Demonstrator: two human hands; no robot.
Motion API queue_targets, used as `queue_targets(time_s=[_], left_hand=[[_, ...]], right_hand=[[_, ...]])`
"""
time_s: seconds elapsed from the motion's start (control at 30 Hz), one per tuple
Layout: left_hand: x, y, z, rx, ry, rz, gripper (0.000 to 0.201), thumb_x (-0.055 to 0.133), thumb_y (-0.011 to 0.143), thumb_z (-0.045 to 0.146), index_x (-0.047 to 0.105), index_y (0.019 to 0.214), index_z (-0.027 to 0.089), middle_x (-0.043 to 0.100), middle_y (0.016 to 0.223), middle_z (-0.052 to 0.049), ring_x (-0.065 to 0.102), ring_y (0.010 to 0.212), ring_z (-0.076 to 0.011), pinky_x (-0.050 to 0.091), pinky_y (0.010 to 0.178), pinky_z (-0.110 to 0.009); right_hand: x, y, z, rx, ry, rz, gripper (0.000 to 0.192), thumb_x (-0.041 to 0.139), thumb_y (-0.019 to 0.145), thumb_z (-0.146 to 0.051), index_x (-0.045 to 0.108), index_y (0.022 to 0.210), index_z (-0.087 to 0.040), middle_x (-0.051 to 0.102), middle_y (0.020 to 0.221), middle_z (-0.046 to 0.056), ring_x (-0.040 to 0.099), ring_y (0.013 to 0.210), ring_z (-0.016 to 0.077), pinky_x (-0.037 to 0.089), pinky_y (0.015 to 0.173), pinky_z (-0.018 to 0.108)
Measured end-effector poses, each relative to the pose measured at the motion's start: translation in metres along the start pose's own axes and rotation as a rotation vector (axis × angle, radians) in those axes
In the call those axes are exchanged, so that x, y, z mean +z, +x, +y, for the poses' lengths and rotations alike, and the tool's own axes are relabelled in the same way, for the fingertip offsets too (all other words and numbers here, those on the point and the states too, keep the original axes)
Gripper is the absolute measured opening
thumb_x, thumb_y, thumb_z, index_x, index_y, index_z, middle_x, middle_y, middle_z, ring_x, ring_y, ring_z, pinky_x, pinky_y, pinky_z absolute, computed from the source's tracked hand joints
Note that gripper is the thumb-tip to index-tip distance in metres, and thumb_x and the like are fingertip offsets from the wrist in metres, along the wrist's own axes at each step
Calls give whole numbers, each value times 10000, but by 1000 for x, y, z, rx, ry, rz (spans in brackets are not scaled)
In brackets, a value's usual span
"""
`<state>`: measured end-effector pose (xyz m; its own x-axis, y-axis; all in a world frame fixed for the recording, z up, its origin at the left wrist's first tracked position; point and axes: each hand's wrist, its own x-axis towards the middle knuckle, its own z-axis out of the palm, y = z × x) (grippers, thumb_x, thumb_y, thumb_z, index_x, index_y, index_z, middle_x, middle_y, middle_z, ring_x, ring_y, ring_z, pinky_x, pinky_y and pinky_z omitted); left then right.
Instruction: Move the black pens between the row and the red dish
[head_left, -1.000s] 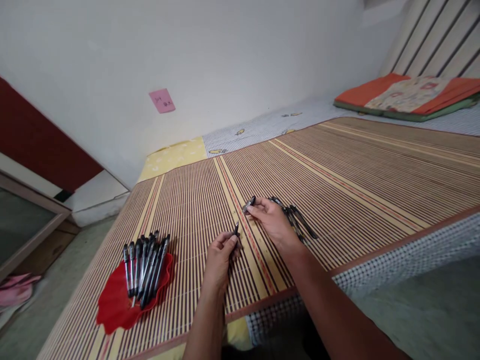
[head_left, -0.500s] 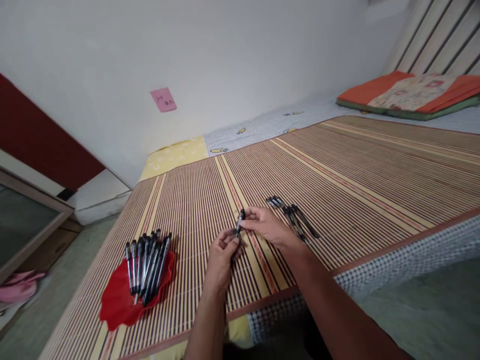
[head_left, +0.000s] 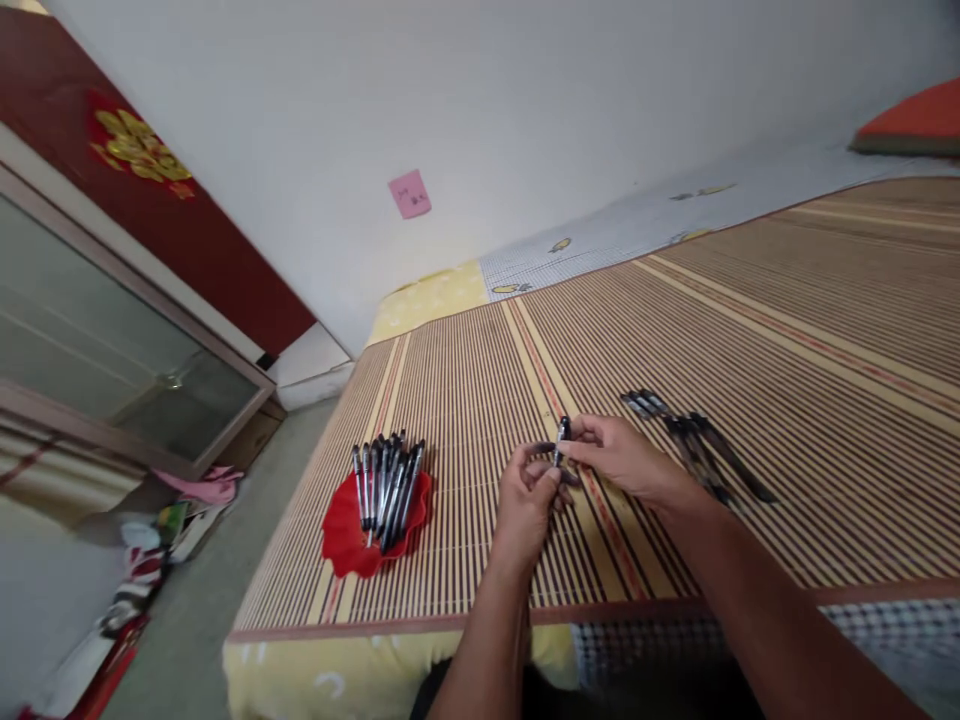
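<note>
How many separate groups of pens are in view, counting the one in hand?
3. One pen is held between the left hand and right hand; a bundle of pens lies on the red dish; loose pens lie on the mat beyond the right hand.

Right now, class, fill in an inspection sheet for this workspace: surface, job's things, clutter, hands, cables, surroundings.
Surface: striped bamboo mat over a bed.
Job's things: one pen held upright between both hands; capped pens piled on a red dish; loose pen parts on the mat, behind the right hand.
Clutter: nothing seen on the mat.
Hands: left hand and right hand both pinch the pen.
Cables: nothing seen.
Surroundings: white wall, pink note, glass-fronted cabinet.
</note>
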<state>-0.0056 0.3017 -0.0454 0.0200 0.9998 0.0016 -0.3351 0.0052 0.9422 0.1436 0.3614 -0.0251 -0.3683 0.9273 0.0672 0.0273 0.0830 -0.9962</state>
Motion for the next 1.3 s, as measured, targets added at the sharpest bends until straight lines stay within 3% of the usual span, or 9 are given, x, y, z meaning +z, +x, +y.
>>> queue_targets(time_s=[0.27, 0.43, 0.6, 0.73, 0.87, 0.93, 1.03, 1.13, 1.3], left_hand=[[9, -2, -2, 40, 52, 46, 379, 740, 779, 331, 565, 1070, 163, 605, 658, 35, 623, 535, -122, 486, 570, -238], [6, 1, -2, 44, 78, 113, 336, 728, 785, 358, 575, 993, 143, 674, 719, -31, 658, 556, -146, 506, 578, -254], [-9, 0, 20, 75, 64, 270, 348, 743, 775, 335, 575, 1007, 139, 712, 788, -63, 708, 627, -182, 538, 653, -290], [-44, -9, 60, 155, 81, 415, 400, 791, 718, 349, 583, 995, 148, 726, 844, -75, 726, 696, -197, 532, 697, -297], [-106, -26, 99, 209, 254, 667, 419, 772, 682, 376, 612, 1003, 159, 729, 936, -90, 704, 738, -183, 503, 638, -274], [-140, -34, 113, 186, 346, 794, 409, 776, 626, 395, 609, 918, 161, 707, 790, -48, 653, 643, -166, 468, 585, -268], [-178, -39, 128, 168, 437, 855, 372, 820, 518, 324, 630, 785, 146, 641, 645, 5, 571, 562, -137, 424, 563, -260], [-198, -38, 133, 133, 533, 858, 296, 826, 478, 248, 658, 695, 137, 637, 595, 3, 557, 560, -144, 422, 587, -271], [-204, -29, 126, 87, 638, 817, 192, 798, 514, 173, 702, 677, 138, 669, 594, -19, 585, 576, -177, 451, 628, -301]], right_hand=[[0, 0, 2, 4, -89, -2, 271, 689, 724, -450, 648, 786, -190, 705, 757, 50, 664, 723, 198, 512, 647, 299], [0, 1, 6, 43, -44, 45, 373, 696, 732, -529, 683, 848, -175, 725, 786, 72, 663, 695, 188, 522, 628, 295], [-8, 4, 13, 89, -65, 124, 440, 636, 799, -605, 678, 853, -171, 730, 802, 95, 663, 672, 185, 527, 612, 295], [-7, 9, 23, 91, -188, 147, 376, 667, 797, -545, 684, 857, -174, 727, 767, 104, 666, 666, 200, 532, 628, 312], [1, 12, 33, 96, -182, 97, 351, 689, 788, -510, 693, 905, -180, 747, 866, 135, 688, 707, 224, 543, 616, 324], [4, 13, 35, 96, -198, 87, 342, 696, 782, -498, 698, 908, -180, 753, 896, 140, 691, 703, 225, 541, 612, 327], [4, 13, 37, 92, -258, 91, 321, 686, 787, -477, 700, 893, -174, 750, 828, 125, 672, 638, 209, 525, 598, 330], [3, 13, 38, 82, -271, 86, 312, 672, 793, -472, 700, 896, -179, 747, 835, 124, 673, 642, 211, 512, 590, 325], [5, 13, 38, 72, -272, 65, 293, 660, 795, -479, 687, 872, -197, 736, 841, 121, 672, 673, 221, 495, 588, 317]])
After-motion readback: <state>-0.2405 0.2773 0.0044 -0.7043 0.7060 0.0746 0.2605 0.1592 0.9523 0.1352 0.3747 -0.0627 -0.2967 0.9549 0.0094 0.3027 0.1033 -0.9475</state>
